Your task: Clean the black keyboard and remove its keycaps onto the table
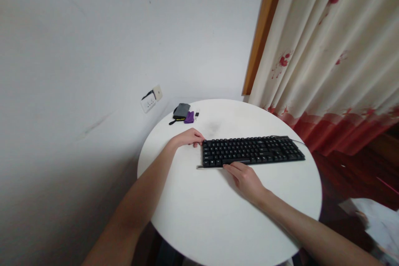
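A black keyboard [252,150] lies across the middle of a round white table [218,216], its cable trailing off the right end. My left hand [189,137] rests on the table at the keyboard's left end, fingers curled, fingertips touching its upper left corner. My right hand [246,178] lies flat against the keyboard's front edge near the space bar, fingers stretched out and touching it. Neither hand lifts anything.
At the table's far edge lie a grey pouch [181,111], a purple item [188,117] and a small white piece [196,113]. A wall socket [151,99] sits on the white wall. A cream and red curtain [327,58] hangs at right over a dark wooden floor.
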Tool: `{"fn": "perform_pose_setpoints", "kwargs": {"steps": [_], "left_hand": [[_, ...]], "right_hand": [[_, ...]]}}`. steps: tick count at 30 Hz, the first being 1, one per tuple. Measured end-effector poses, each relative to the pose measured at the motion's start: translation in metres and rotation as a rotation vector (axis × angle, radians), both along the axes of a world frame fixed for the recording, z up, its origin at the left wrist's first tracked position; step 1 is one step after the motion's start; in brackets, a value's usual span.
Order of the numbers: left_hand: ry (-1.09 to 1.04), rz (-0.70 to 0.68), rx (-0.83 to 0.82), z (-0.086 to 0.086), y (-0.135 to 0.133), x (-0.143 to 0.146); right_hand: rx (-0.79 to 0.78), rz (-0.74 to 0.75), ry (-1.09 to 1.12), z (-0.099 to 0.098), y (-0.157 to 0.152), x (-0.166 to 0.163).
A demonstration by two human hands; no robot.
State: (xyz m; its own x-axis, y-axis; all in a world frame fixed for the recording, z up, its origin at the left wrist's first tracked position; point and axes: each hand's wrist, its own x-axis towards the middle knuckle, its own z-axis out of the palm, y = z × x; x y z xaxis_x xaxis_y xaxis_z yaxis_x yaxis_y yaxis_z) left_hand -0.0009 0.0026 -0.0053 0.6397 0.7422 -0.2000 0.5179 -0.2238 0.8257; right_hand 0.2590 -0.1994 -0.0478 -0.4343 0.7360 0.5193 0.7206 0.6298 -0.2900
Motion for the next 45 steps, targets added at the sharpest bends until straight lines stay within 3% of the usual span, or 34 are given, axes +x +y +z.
{"fn": "perform_pose_setpoints", "kwargs": {"steps": [10,17,35,45], "left_hand": [[-0.009,-0.003,-0.015,-0.001,0.001,0.0],[-0.003,-0.004,-0.012,0.0,0.001,0.0],[0.049,-0.002,-0.01,0.005,0.0,0.002],[0.093,0.01,-0.003,0.007,0.001,0.005]], "right_hand": [[-0.02,-0.114,0.008,-0.002,-0.005,0.007],[-0.038,-0.159,0.014,-0.003,-0.009,0.037],[-0.05,-0.397,-0.002,-0.001,-0.029,0.165],[0.019,-0.571,0.066,0.003,-0.045,0.261]]}}
